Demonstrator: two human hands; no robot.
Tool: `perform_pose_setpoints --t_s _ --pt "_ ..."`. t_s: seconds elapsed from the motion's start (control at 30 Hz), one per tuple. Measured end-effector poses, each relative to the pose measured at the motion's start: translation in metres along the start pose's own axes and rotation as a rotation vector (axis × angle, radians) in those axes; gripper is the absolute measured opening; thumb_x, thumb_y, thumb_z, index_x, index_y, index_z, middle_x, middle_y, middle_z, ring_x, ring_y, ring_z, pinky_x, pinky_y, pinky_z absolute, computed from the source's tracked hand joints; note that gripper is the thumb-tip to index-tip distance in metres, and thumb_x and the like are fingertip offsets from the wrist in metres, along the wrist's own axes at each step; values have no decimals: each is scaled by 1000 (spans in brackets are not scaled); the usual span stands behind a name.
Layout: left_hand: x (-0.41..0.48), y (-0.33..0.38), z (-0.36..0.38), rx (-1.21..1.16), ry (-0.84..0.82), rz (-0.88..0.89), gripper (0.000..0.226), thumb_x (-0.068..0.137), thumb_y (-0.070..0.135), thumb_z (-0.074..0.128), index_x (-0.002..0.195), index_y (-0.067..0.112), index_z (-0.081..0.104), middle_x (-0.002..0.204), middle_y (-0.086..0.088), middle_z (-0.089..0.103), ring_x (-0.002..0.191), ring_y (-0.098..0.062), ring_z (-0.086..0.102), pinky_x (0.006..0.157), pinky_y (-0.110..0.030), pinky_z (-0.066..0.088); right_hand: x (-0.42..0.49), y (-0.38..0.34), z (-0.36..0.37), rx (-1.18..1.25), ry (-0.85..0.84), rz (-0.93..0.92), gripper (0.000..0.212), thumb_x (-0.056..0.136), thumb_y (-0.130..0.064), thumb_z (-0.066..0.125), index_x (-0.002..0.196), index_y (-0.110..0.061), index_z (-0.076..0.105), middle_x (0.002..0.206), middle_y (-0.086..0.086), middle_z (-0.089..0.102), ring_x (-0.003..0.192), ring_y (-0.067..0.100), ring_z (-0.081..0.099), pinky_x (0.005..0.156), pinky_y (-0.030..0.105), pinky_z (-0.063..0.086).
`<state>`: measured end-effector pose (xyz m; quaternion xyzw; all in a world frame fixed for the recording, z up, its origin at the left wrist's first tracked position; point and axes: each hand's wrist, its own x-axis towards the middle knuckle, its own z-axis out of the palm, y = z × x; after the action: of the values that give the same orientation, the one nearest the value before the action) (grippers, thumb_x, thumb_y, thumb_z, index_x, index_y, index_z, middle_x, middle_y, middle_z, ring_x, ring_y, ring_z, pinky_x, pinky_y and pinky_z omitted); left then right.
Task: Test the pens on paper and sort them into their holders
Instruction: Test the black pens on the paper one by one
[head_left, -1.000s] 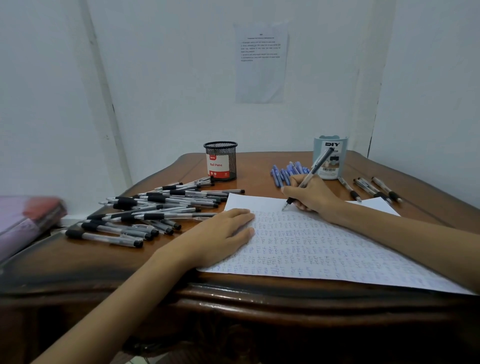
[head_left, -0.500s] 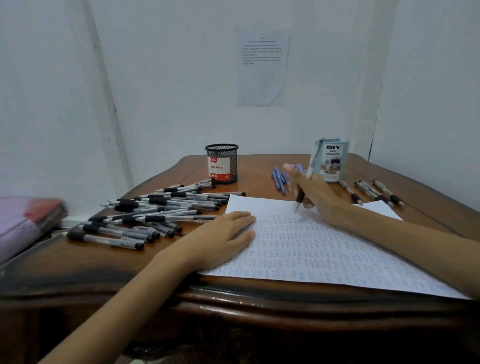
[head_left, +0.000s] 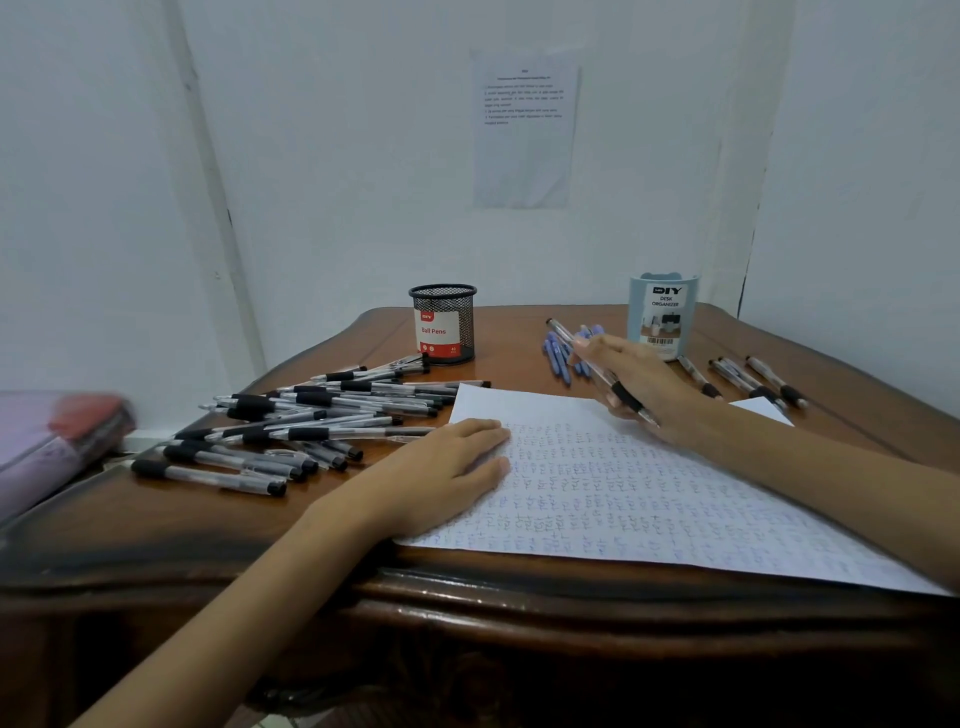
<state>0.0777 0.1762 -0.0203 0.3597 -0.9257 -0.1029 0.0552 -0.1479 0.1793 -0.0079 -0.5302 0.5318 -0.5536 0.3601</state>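
Clear pen with a black grip (head_left: 626, 399), held aslant in the right hand (head_left: 644, 374), whose fingers curl round the barrel. The tip points down toward the upper part of the written sheet of paper (head_left: 623, 499), and the rear end rises over a group of blue pens (head_left: 558, 356). Whether the tip touches the paper cannot be told. Left hand (head_left: 441, 467): fingers straight, lying flat on the paper's left edge. Left of the paper lies a heap of black-grip pens (head_left: 311, 415). Behind stand a black mesh holder (head_left: 443, 325) labelled "Ball Pens" and a pale blue holder (head_left: 662, 317) labelled "Desk Organizer", both upright. Just right of the blue holder lie a few loose pens (head_left: 753, 379). All rest on a wooden table (head_left: 467, 597); a printed notice (head_left: 524, 130) hangs on the wall.
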Motion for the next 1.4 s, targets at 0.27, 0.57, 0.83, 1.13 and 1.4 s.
perform_pose_setpoints --t_s 0.27,0.57,0.83,1.13,1.4 --pt "0 1 0 1 -10 -6 51 100 41 27 148 27 18 155 10 17 139 -6 19 110 -22 14 11 -8 -17 -443 134 -96 11 90 -25 60 85 -15 61 56 -5 55 40 1 43 38 13 32" --pt "2 -1 1 3 -3 -1 51 100 42 27 148 27 19 155 10 17 139 -6 19 112 -24 15 38 14 -113 -1153 397 204 35 91 -24 57 95 9 67 77 19 63 58 21 51 52 27 39" --pt "0 1 0 -5 -2 -6 52 100 41 27 148 26 19 155 10 18 139 -7 20 109 -21 14 44 8 -86 -1250 381 -78 29 88 -21 59 116 -12 59 123 12 60 105 28 57 72 29 47" --pt "-1 -1 2 -17 16 -5 52 99 43 27 148 26 20 155 10 18 139 -6 20 107 -20 15 61 2 32 -1157 -72 -438 22 92 -23 54 112 -17 60 96 -2 59 85 11 48 75 25 37" --pt "-1 -1 2 -22 40 13 51 100 41 29 148 22 24 153 8 23 137 -7 24 108 -21 18 90 19 91 -1225 -128 -360 26 94 -33 51 109 -16 63 112 5 55 102 19 51 89 34 46"
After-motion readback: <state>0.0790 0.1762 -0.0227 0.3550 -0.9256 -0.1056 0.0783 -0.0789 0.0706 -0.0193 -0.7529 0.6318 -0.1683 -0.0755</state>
